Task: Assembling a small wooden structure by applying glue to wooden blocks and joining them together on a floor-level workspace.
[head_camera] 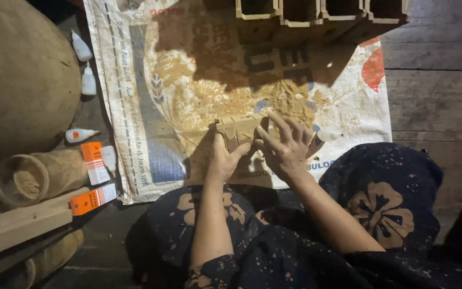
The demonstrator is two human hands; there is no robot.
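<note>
A small pale wooden box piece (240, 130) is held over a white woven sack (151, 107) spread on the floor and dusted with sawdust. My left hand (221, 159) grips its lower left side, thumb up against the wood. My right hand (284, 143) holds its right side with fingers spread over the edge. Both forearms reach out over my lap, which is covered in dark flowered cloth (386, 208).
Finished wooden box frames (316, 16) sit at the sack's far edge. Small white glue bottles (84, 64) and orange-white cartons (93, 160) lie left of the sack. A wooden cup of sawdust (33, 176), a plank (17, 225) and a large brown rounded object (22, 75) fill the left. Dark floorboards (439, 96) lie right.
</note>
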